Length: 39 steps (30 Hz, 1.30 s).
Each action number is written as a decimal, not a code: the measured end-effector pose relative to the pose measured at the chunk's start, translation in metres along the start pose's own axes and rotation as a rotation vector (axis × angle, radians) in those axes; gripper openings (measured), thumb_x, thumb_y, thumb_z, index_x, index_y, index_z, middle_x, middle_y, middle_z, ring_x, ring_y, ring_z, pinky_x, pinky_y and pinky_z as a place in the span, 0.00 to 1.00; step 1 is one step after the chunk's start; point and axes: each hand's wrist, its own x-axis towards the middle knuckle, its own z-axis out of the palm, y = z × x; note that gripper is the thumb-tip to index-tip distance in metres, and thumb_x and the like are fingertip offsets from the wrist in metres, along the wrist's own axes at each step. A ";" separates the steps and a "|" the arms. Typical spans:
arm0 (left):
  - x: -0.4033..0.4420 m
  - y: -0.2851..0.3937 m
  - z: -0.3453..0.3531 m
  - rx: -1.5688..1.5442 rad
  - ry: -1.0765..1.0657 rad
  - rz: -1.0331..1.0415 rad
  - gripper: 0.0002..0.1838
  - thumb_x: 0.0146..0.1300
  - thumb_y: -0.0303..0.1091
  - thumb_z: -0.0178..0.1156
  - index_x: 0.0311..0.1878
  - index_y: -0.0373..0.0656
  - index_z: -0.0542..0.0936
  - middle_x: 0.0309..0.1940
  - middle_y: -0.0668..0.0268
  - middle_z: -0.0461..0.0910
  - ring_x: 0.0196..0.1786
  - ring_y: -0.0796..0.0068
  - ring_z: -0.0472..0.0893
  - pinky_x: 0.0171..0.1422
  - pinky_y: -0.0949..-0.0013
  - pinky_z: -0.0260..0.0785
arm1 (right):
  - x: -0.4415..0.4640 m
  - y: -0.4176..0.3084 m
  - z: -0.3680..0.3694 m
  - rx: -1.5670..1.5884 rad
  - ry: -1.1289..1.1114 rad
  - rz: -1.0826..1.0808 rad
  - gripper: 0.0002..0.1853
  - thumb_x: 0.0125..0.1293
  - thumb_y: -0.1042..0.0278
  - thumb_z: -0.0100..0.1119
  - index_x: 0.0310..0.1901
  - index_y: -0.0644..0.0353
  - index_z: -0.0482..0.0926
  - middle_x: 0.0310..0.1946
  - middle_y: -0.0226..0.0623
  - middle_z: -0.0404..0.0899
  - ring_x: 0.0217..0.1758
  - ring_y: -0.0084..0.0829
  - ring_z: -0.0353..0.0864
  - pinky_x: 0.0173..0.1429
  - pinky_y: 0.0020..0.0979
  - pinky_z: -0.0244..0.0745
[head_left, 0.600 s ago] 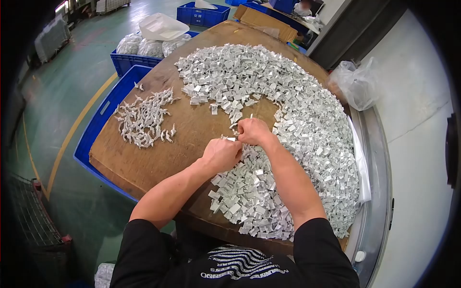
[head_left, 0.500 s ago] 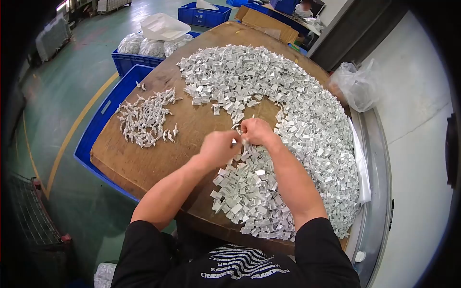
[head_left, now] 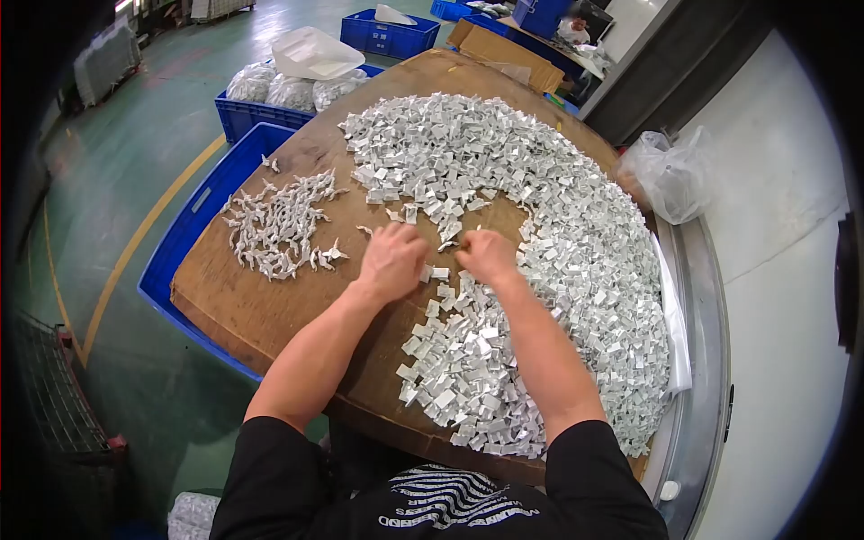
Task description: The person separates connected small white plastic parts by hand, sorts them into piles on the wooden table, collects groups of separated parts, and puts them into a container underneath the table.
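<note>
My left hand (head_left: 394, 261) is over the middle of the brown table (head_left: 297, 310), fingers curled, with small silvery pieces close to its fingertips. Just to its right, my right hand (head_left: 488, 256) has its fingers pinched together at the inner edge of a large curved heap of small silvery pieces (head_left: 594, 261). Whatever either hand holds is too small to make out. A few loose pieces (head_left: 436, 273) lie between the hands. Twisted, whitish pieces form a smaller, separate group (head_left: 281, 223) on the left part of the table.
A long blue bin (head_left: 202, 198) runs along the table's left edge. Beyond it, a blue crate (head_left: 236, 117) holds filled plastic bags and a white scoop (head_left: 315, 54). A clear plastic bag (head_left: 670, 175) lies at the right edge. A person (head_left: 572, 34) is far back.
My left hand has moved left, away from my right hand, which has shifted slightly right. A piece now lies at the right edge of the smaller group. The view has shifted slightly.
</note>
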 end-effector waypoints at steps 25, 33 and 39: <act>0.001 0.004 0.011 0.332 -0.089 -0.193 0.07 0.60 0.36 0.63 0.38 0.44 0.82 0.39 0.61 0.77 0.48 0.58 0.76 0.53 0.54 0.65 | -0.006 0.000 0.003 0.694 -0.162 -0.196 0.13 0.59 0.68 0.57 0.43 0.63 0.83 0.37 0.45 0.87 0.41 0.40 0.87 0.48 0.38 0.81; -0.003 -0.006 -0.016 0.145 -0.025 0.064 0.15 0.52 0.26 0.62 0.44 0.49 0.81 0.47 0.64 0.76 0.51 0.58 0.73 0.54 0.57 0.63 | -0.012 -0.002 0.003 0.524 -0.002 -0.176 0.11 0.57 0.63 0.58 0.38 0.59 0.84 0.36 0.42 0.85 0.41 0.41 0.85 0.49 0.39 0.79; -0.018 0.006 -0.021 0.158 -0.156 0.051 0.13 0.52 0.27 0.63 0.42 0.48 0.82 0.41 0.67 0.79 0.49 0.62 0.74 0.52 0.58 0.63 | -0.023 0.004 -0.004 0.080 -0.121 -0.228 0.09 0.57 0.62 0.59 0.32 0.58 0.83 0.39 0.45 0.84 0.45 0.45 0.84 0.52 0.43 0.79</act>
